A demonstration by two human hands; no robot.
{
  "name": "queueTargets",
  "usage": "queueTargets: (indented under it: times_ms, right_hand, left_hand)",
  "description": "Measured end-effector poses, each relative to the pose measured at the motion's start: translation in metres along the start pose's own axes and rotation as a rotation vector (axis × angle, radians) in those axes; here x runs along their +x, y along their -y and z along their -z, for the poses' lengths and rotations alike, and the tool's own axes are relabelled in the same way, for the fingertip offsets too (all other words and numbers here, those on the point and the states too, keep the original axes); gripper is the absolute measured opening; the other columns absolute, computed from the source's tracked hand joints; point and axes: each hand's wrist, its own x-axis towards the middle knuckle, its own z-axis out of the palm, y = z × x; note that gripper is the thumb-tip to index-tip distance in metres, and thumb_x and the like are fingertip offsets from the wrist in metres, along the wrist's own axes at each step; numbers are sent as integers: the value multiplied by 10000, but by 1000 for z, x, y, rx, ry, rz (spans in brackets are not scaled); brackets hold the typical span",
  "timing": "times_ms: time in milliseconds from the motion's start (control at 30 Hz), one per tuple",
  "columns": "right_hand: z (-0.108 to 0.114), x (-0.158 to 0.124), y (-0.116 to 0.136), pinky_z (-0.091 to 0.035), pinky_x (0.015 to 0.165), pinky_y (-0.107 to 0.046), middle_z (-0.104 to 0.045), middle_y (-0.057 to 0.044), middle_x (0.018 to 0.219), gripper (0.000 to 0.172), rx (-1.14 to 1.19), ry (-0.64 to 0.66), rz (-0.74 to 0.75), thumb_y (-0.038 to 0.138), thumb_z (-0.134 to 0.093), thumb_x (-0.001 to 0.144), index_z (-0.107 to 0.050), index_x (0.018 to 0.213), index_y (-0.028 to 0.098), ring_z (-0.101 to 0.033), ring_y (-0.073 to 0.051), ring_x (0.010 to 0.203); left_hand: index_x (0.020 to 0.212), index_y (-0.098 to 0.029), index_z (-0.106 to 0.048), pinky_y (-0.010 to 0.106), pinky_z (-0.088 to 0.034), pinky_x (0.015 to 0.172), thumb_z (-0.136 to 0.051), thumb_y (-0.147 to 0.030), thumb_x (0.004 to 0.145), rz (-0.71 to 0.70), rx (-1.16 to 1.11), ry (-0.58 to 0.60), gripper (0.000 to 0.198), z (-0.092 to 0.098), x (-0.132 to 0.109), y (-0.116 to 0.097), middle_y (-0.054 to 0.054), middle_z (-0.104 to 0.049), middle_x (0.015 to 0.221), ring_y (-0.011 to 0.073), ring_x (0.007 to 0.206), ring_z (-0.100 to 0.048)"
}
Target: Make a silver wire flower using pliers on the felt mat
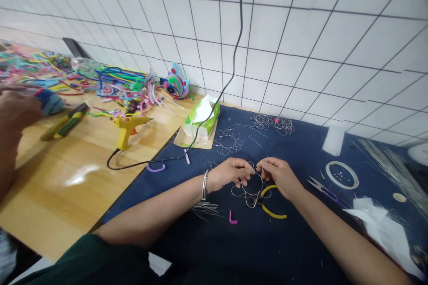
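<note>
A flower-shaped wire frame [251, 193], a ring with looped petals, is held up between my two hands over the dark blue cloth [281, 245]. My left hand [234, 173] pinches its upper left side with thumb and fingers. At the upper right, my right hand [278, 174] pinches the same frame. Below it lie pliers with yellow handles [274, 217], their jaws partly hidden behind the wire. A bent magenta pipe cleaner piece [233, 219] is nearer to me. Beyond my left hand a finished-looking wire flower [228, 142] rests on the cloth.
Right of my hands are purple-handled scissors [329, 192], a white ring dish [342, 175] with small beads, and loose wires [394, 171]. A tissue box [202, 120] and yellow glue gun [125, 131] stand left, a cord crossing. Another person's hand [20, 107] works beside pipe cleaners [117, 82].
</note>
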Motion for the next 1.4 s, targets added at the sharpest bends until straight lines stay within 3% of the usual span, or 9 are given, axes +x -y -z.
queueTargets:
  times_ms: [200, 433, 567, 800, 933, 1100, 1400]
  right_hand:
    - [8, 7, -2, -374, 511, -237, -619, -44, 797, 279, 61, 13, -52, 429, -576, 749, -614, 815, 161, -519, -98, 599]
    - [16, -2, 7, -384, 496, -221, -629, -52, 718, 285, -16, 274, -165, 408, -568, 773, -636, 868, 148, -579, -125, 631]
    - [16, -4, 8, -397, 509, -220, -628, -42, 720, 264, -27, 304, -148, 403, -582, 762, -637, 797, 147, -555, -99, 598]
    - [12, -4, 0, -417, 530, -228, -596, -22, 703, 267, 4, 135, -150, 407, -598, 746, -627, 824, 153, -532, -92, 586]
    - [9, -5, -3, -412, 530, -231, -591, -16, 696, 261, -37, 34, -68, 404, -585, 761, -632, 845, 162, -526, -95, 587]
    - [7, -7, -2, -439, 551, -260, -625, -30, 744, 251, -166, -69, 47, 412, -574, 767, -641, 852, 185, -554, -122, 621]
    - [3, -16, 7, -469, 603, -258, -632, -10, 707, 209, -375, -124, 177, 381, -554, 792, -650, 855, 206, -585, -130, 632]
  left_hand:
    - [897, -127, -590, 159, -418, 437, -601, -357, 750, -8, -27, 4, 273, 5, 0, 0, 17, -581, 724, 94, 589, -589]
    - [907, -122, -588, 172, -446, 467, -588, -334, 768, -70, -46, -45, 253, 7, -4, -1, 28, -585, 763, 98, 620, -593]
    - [910, -119, -590, 171, -448, 471, -588, -333, 768, -70, -37, -42, 257, 6, -5, -1, 32, -589, 766, 98, 622, -594]
    - [915, -126, -592, 195, -473, 496, -623, -310, 744, -57, -52, -25, 252, 3, -8, 0, 23, -614, 725, 108, 626, -609]
    - [906, -119, -588, 206, -492, 530, -622, -277, 750, -37, -18, 1, 225, 0, -10, -2, 28, -627, 676, 114, 631, -620]
    - [896, -121, -569, 217, -505, 528, -651, -236, 722, -57, -26, 22, 224, -3, -9, 0, 33, -622, 763, 139, 679, -642]
    - [890, -119, -548, 228, -525, 543, -634, -253, 743, -20, -27, -8, 216, -3, -7, 5, 22, -621, 678, 140, 656, -647]
